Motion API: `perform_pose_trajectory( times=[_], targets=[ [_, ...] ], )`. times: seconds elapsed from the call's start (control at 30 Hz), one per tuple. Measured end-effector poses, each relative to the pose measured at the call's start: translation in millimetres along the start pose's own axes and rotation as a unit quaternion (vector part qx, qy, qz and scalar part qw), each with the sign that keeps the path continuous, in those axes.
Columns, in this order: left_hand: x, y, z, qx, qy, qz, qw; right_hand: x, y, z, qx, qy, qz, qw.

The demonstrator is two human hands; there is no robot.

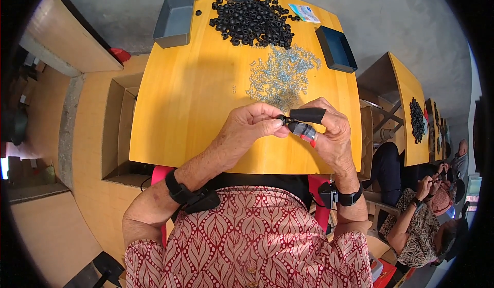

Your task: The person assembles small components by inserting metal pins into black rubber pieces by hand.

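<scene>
In left hand (246,132), black part (283,119), long axis roughly sideways

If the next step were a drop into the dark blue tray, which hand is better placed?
Right, probably: the right hand is nearer the dark blue tray, on the table's right side. The left hand pinches a small black piece and would likely reach across.

On the table (185,118), between left tray (175,21) and right tray (337,49), a parts heap (251,21) lies behind bits (283,74).
</scene>
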State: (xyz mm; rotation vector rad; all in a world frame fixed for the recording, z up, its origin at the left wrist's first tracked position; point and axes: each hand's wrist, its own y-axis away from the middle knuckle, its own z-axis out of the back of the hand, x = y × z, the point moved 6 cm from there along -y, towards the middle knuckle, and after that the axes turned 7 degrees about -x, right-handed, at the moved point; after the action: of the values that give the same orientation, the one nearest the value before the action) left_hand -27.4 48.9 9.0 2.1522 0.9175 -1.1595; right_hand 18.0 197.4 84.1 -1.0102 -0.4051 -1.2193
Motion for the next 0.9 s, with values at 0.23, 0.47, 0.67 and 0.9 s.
perform_pose_trajectory(
  times=[0.23, 0.47, 0.67, 0.9],
  targets=[
    [3.2, -0.9, 2.7, 0.002, -0.006, -0.002, 1.000, 3.4, 2.2, -0.7, 0.000, 0.037, 0.042, 0.998],
    [1.3, 0.3, -0.4, 0.003, 0.000, 0.011, 1.000, 0.4, 1.7, 2.8, -0.015, 0.000, 0.023, 1.000],
    [2.2, 0.1, -0.3, 0.003, 0.002, 0.019, 1.000, 1.8, -0.3, 1.7, -0.007, 0.002, 0.025, 1.000],
    [6.7, -2.2, 5.3, -0.004, -0.031, 0.002, 1.000, 13.7, -5.6, -3.2, 0.023, 0.087, 0.097, 0.991]
  ],
)
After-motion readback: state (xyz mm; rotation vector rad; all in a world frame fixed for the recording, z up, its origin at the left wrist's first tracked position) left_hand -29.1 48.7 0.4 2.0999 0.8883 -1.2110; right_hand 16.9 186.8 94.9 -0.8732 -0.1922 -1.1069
